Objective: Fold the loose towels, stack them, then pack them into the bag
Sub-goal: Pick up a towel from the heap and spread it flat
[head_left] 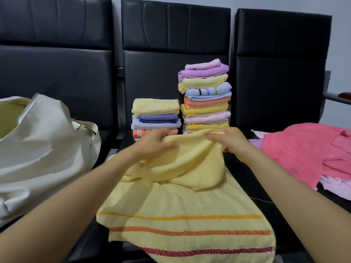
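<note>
A pale yellow towel [182, 202] with orange and red stripes lies spread on the middle seat, its far end bunched up. My left hand [153, 143] grips that bunched far edge on the left. My right hand [229, 141] grips it on the right. Behind the hands stand two stacks of folded towels: a short stack [155, 114] and a tall stack [206, 97]. A cream fabric bag [45, 145] sits open on the left seat. Loose pink towels [307, 152] lie in a heap on the right seat.
Three black padded chairs [62, 73] stand side by side, their backrests rising behind the stacks. A metal armrest [336, 96] juts in at the far right. Lilac cloth [334, 186] pokes out under the pink heap.
</note>
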Available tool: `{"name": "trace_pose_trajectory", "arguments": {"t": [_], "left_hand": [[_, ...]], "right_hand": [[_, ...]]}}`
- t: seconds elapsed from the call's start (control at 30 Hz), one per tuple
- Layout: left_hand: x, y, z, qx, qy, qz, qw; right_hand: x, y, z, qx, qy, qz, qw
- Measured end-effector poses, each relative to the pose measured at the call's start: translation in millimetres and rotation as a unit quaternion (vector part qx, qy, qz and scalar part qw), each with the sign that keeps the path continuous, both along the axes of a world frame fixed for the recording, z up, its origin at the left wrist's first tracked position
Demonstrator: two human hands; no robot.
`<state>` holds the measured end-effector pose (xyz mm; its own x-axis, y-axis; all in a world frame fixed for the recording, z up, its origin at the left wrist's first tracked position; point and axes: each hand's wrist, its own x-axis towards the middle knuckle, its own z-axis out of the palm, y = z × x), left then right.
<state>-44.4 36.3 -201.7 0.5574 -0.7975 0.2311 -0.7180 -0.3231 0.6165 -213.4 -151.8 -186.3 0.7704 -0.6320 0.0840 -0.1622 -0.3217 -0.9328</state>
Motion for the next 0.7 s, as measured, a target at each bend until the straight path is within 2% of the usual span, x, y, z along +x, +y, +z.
{"name": "trace_pose_trajectory", "arguments": {"t": [0.07,0.17,0.27,0.33,0.4,0.47,0.5,0.57,0.63,0.7], "left_hand": [[22.0,4.0,6.2,0.051,-0.02,0.025,0.998],[57.2,5.2,8.7,0.103,-0.014,0.049,0.993],[85.2,-0.7,1.2,0.086,-0.016,0.098,0.991],[99.4,-7.4,-10.8,0.071,-0.016,0.136,0.988],[109.3,-10.4,-27.1,0.121,-0.034,0.171,0.977],[112.7,-12.5,-45.1,0.202,-0.068,0.202,0.956],[112.3,-14.3,-52.1,0.211,-0.08,0.227,0.947],[105.8,-19.5,-59.3,0.178,-0.088,0.28,0.939],[90.4,-23.6,-56.4,0.164,-0.067,0.32,0.931],[76.5,-24.1,-50.2,0.152,-0.034,0.351,0.923]], "right_hand": [[9.8,-16.1,-9.2,0.009,0.013,-0.045,0.999],[22.8,-43.7,-17.2,0.128,0.025,-0.066,0.989],[37.3,-66.4,-20.9,0.248,-0.001,-0.054,0.967],[46.6,-81.0,-28.1,0.282,-0.003,-0.061,0.958],[52.3,-89.6,-37.8,0.269,0.042,-0.087,0.958],[55.3,-96.8,-52.1,0.183,0.111,-0.142,0.966],[57.1,-98.8,-59.1,0.122,0.127,-0.177,0.968],[59.9,-94.6,-66.5,0.029,0.114,-0.237,0.964],[62.4,-89.6,-68.8,-0.004,0.103,-0.252,0.962],[58.9,-76.8,-62.3,-0.042,0.131,-0.265,0.954]]}}
